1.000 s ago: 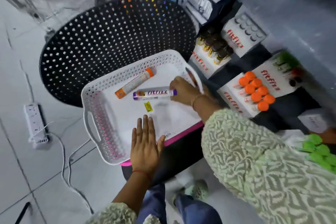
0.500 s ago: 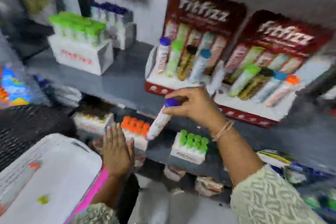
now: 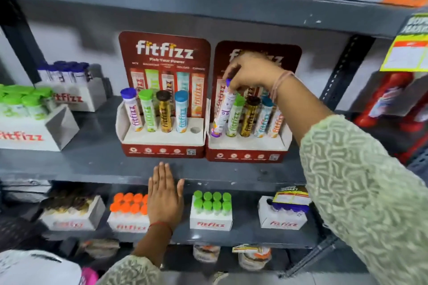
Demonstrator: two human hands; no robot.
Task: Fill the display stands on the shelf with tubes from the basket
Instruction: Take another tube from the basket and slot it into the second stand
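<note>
Right hand (image 3: 252,71): fingertips (image 3: 234,87) pinched together on the purple cap of a white tube (image 3: 223,111), gripping it from above. Tube tilted, cap end leaning right, base at or just entering the leftmost hole of the right display stand (image 3: 246,146). Whether the base has seated cannot be told; it sits at the hole's mouth.

Next to it in the same stand, to the right: green-capped, dark-capped, blue-capped tubes and an orange-printed one, all upright and close together. The held tube's upper part is touching or nearly touching the green cap (image 3: 239,99).

To do this step well, I judge: bring the cap leftward so the tube stands upright over the hole, then press straight down. Pushing while tilted risks jamming the base on the card rim or knocking the green neighbour. Keep the pinch on the cap until the tube stops, then part the fingers upward.

Left hand (image 3: 165,194): flat, fingers together and extended, holding nothing, laid against the near edge of the shelf (image 3: 69,169).

Left display stand (image 3: 162,139): four tubes in place, rightmost hole (image 3: 195,130) empty. That is likely the next slot.

Basket (image 3: 34,266): only a white corner visible at near left; contents not visible.
</note>
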